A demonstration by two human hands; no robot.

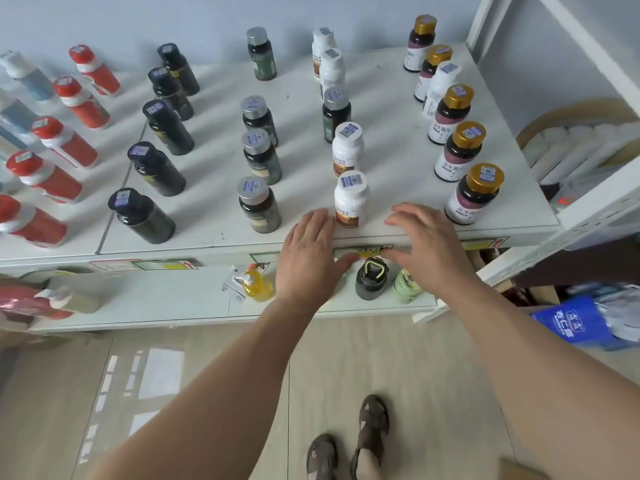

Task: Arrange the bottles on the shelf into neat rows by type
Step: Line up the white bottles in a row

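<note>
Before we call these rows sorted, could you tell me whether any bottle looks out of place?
Yes: a dark silver-capped bottle stands in the white-bottle row, and a white bottle sits among the gold-capped ones on the right.

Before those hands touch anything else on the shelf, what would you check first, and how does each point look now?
1. Left hand free: ok, fingers straight, holding nothing.
2. Right hand free: ok, open.
3. Front white bottle upright between the hands: ok.
4. White row all one type: not ok, a dark silver-capped bottle stands in it.
5. Gold-capped row all one type: not ok, a white bottle sits in it.
6. Hands touching the front bottle: cannot tell.
</note>
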